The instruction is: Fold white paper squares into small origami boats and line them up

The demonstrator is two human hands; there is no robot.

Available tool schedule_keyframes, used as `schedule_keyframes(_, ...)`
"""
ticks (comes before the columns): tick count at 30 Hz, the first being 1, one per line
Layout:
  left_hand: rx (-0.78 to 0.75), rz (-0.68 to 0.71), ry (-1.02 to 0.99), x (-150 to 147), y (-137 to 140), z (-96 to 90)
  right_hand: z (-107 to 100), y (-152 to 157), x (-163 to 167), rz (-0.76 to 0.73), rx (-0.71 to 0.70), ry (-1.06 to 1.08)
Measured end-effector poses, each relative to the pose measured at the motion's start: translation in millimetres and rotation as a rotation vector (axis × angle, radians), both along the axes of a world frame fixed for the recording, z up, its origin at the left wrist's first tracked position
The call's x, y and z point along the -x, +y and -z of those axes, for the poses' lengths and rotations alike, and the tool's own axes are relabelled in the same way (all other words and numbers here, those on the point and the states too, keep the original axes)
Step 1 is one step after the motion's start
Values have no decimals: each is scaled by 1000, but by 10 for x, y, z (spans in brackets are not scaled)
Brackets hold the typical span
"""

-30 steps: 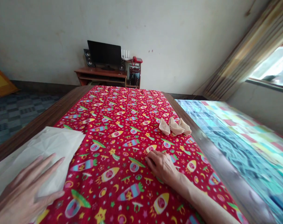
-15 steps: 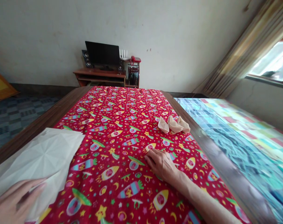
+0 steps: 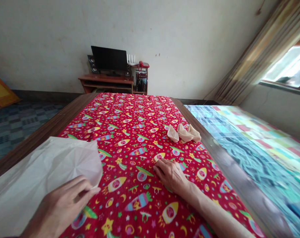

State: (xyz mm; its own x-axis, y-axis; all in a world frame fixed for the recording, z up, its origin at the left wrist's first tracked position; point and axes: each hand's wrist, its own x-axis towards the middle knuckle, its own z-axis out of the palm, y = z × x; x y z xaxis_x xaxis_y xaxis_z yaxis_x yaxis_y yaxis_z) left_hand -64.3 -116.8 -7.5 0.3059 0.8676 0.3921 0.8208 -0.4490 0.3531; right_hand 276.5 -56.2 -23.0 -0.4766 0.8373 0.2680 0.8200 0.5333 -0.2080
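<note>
Creased white paper (image 3: 73, 153) is pinched at its near right edge between the thumb and fingers of my left hand (image 3: 62, 201). Its creases fan out from one point, and more white sheets (image 3: 11, 195) lie under or beside it at the left; where one ends is hard to see. On the red patterned cloth (image 3: 130, 138) rests my right hand (image 3: 171, 173), palm down with fingers loosely bent and nothing visible in them. Beyond that hand stand three small folded cream paper shapes (image 3: 185, 133), close together near the cloth's right side.
The cloth covers a long brown table (image 3: 72, 107). To the right is a bed with a checked cover (image 3: 258, 132). A desk (image 3: 105, 79) against the far wall carries a monitor (image 3: 109, 59), speakers and a red telephone (image 3: 143, 64).
My left hand has moved right and slightly up, drawing the pinched paper rightward over the cloth. My right hand and the folded shapes stay in place.
</note>
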Motion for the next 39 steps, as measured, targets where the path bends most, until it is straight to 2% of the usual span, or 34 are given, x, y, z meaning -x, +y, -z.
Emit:
schedule_keyframes(3,-1,154,0,-375,180,-58,11,-4,-8,-7,-17,8)
schedule_keyframes(6,9,219,16,-719,250,-81,8,-25,-22,-24,-47,53)
schedule_keyframes(10,50,234,58,-1048,304,-97,-21,-63,-25,-105,-165,155)
schedule_keyframes(13,90,226,66,-1220,331,-91,-51,-73,-8,-227,-242,134)
schedule_keyframes(17,137,220,25,-1341,327,-64,-91,-60,11,-377,-199,104)
schedule_keyframes(21,253,290,-102,-1281,310,-83,-91,-46,3,-450,-105,160)
schedule_keyframes(25,290,433,-201,-984,297,-129,-57,-38,-10,-457,-111,225)
schedule_keyframes(29,245,451,-21,-545,293,-69,-57,-36,-5,-432,-95,283)
schedule_keyframes(32,172,432,81,-336,319,42,-63,-38,0,-415,-81,310)
schedule_keyframes(36,83,359,113,-368,382,110,-25,-35,-5,-420,-78,343)
schedule_keyframes(39,79,418,143,-487,418,49,7,-28,-17,-413,-66,384)
